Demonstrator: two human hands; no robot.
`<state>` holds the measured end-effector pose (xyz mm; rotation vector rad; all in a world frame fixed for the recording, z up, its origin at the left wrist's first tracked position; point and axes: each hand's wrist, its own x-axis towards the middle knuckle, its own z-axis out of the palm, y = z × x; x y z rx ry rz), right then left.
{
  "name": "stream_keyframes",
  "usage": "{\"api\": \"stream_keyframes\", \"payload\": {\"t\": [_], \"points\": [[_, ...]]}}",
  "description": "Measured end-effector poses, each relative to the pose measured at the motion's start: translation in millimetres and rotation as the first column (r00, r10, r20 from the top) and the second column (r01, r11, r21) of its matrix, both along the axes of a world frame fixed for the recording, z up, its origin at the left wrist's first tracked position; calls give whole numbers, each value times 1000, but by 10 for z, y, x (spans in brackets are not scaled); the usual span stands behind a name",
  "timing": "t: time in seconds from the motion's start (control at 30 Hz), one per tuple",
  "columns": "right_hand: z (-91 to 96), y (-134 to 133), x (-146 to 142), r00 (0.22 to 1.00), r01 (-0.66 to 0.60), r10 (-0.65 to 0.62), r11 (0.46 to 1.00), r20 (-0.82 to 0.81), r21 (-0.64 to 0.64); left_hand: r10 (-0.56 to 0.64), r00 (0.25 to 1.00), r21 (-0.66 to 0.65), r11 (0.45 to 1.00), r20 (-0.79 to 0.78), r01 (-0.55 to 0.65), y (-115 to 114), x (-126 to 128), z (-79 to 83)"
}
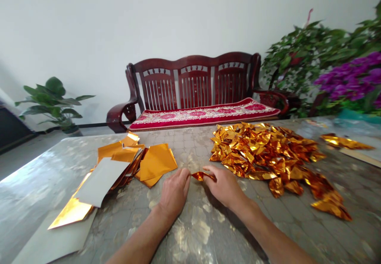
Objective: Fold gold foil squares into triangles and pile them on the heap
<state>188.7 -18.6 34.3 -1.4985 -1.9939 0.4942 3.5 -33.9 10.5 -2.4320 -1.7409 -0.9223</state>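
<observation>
A small folded piece of gold foil paper [200, 175] lies between my two hands on the table [190, 232]. My left hand [174, 192] pinches its left end with closed fingers. On the other side, my right hand [224, 185] is closed on its right end. Flat gold foil sheets [156, 162] are spread to the left of my hands, some turned white side up. A heap of folded gold foil pieces [268, 155] lies to the right.
A dark wooden bench [193, 93] with a red cushion stands behind the table. A potted plant [55, 103] is at the far left, and leafy plants with purple flowers [351, 77] at the right. More foil [345, 141] lies at the table's far right.
</observation>
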Motion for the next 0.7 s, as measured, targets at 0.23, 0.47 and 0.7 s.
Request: {"api": "stream_keyframes", "payload": {"t": [0.23,0.47,0.7], "points": [[-76,31,-29,999,-22,21,999,24,27,-8,903,-106,993,429,59,41,83,-45],[-105,27,-52,999,21,-25,993,29,115,58,850,-161,986,524,32,45,165,-14],[-137,17,-85,999,8,-12,992,29,129,90,828,-179,984,554,13,59,201,-35]]}}
